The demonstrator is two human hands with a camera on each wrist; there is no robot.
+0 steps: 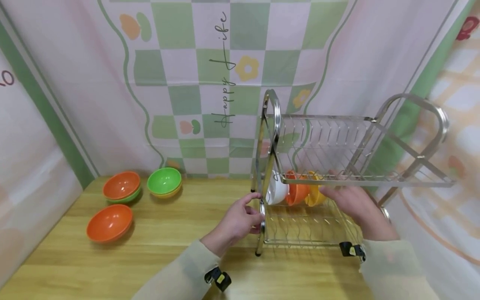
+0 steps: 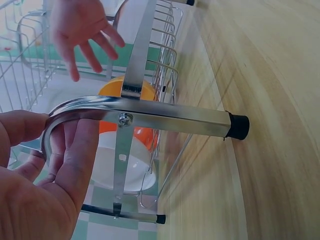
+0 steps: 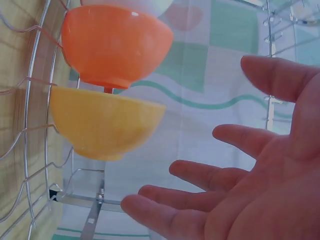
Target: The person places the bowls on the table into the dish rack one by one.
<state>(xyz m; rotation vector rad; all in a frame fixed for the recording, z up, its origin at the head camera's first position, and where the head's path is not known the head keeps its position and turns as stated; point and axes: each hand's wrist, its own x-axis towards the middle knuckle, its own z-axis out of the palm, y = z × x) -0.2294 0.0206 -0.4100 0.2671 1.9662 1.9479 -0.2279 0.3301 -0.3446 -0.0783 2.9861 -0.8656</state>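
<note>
A two-tier metal dish rack (image 1: 261, 233) stands on the table, and my left hand (image 1: 240, 218) grips its left frame. In the left wrist view, thumb and fingers of the left hand (image 2: 55, 180) curl round the bent tube. On the lower tier a white bowl (image 1: 276, 192), an orange bowl (image 1: 297, 192) and a yellow bowl (image 3: 105, 122) stand on edge in a row. My right hand (image 1: 352, 202) is between the tiers, just right of the yellow bowl. Its fingers are spread and hold nothing; in the right wrist view the hand (image 3: 240, 185) is apart from the bowls.
On the left of the wooden table (image 1: 168, 258) are an orange bowl (image 1: 110, 224), another orange bowl (image 1: 121, 186) stacked on a green one, and a green bowl (image 1: 164, 181) stacked on a yellow one. Patterned cloth (image 1: 210, 100) hangs behind. The rack's upper tier (image 1: 322, 146) overhangs the right hand.
</note>
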